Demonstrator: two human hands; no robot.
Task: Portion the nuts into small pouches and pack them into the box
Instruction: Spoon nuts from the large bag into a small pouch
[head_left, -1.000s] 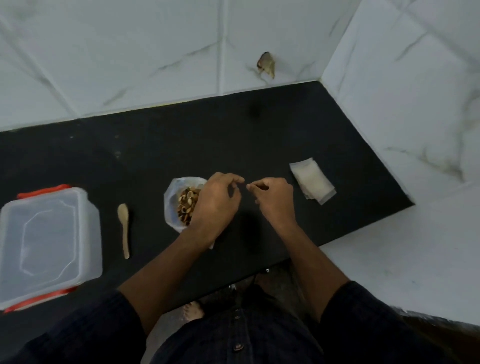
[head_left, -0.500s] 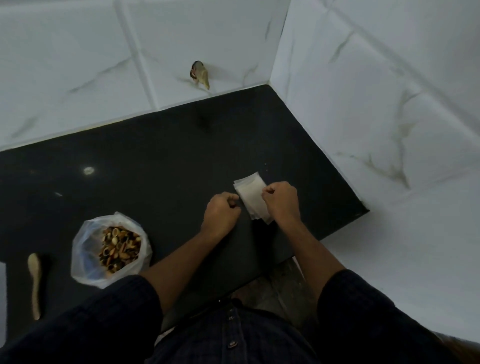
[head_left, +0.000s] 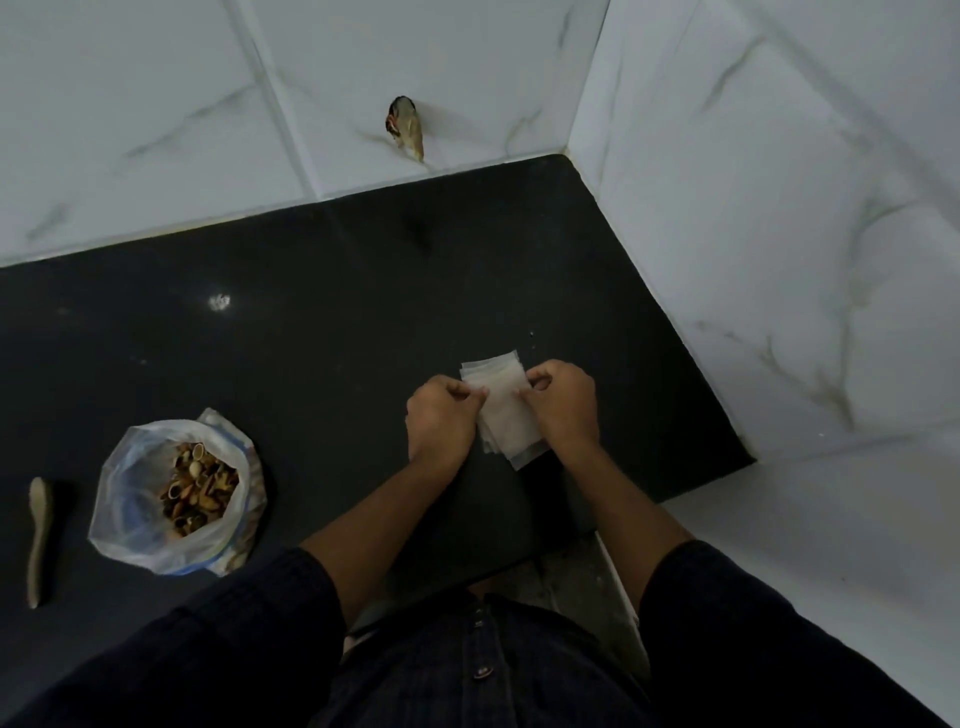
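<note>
Two hands, left hand (head_left: 441, 423) and right hand (head_left: 563, 402), are pinching opposite edges of the pouch stack (head_left: 501, 413), lying well right of the nut bag (head_left: 176, 493); thin, limp and slippery film probably separates best when lifted by one corner.

A single wide-angle camera sits on the person's head and looks steeply forward and down, so the dark worktop (head_left: 322, 332) fills the middle of the view while the person's own chest and sleeves crowd the near edge. It is close enough that both hands, the left hand (head_left: 441, 418) and the right hand (head_left: 563, 402), sit just right of centre, with the tiled wall (head_left: 156, 104) along the far side and a second wall closing the right corner. The wide lens bends the tile lines, and with only this one view nothing is shared with another.
</note>
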